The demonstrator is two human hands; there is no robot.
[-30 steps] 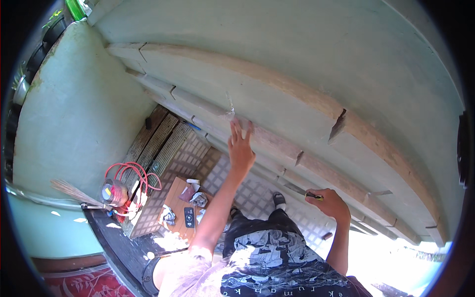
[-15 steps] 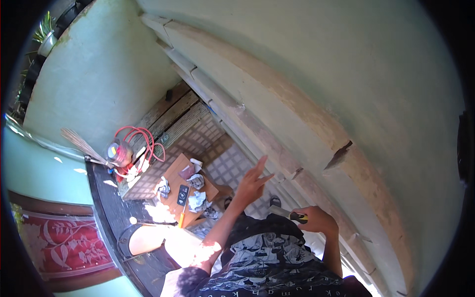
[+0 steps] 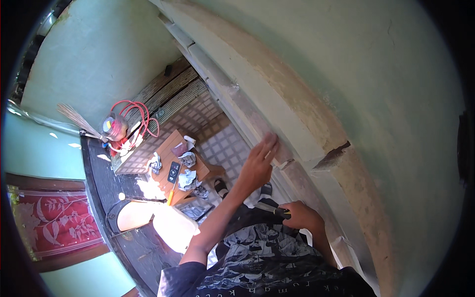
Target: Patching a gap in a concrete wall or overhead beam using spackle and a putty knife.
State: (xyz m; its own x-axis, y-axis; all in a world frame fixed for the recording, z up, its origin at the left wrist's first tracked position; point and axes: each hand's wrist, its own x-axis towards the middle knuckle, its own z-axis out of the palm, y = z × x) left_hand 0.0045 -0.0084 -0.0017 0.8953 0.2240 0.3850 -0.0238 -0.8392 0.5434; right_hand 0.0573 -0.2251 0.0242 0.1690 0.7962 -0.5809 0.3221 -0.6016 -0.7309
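My left hand (image 3: 255, 171) reaches forward with its fingers stretched out and holding nothing. Its blurred fingertips overlap the dusty ledge (image 3: 252, 111) of the pale green wall; whether they touch it I cannot tell. Close to my body, my right hand (image 3: 303, 217) is wrapped round the black and yellow handle of a flat metal scraper (image 3: 269, 208). The scraper's blade points left, in front of my dark shirt. Higher on the wall runs a second, worn ledge (image 3: 297, 84), with a broken gap (image 3: 332, 157) in its edge.
A wooden stool (image 3: 173, 143) at the left bears crumpled papers (image 3: 188, 179), a dark phone (image 3: 173, 172) and an orange-handled tool (image 3: 171, 196). Beyond it lie a coiled red hose (image 3: 147, 116) and a stick broom (image 3: 74, 118). A dark bench (image 3: 128, 185) curves along the left.
My left hand has moved right and forward toward the ledge, its fingers closer together. My right hand and the scraper have shifted slightly left. The whole view has turned a little.
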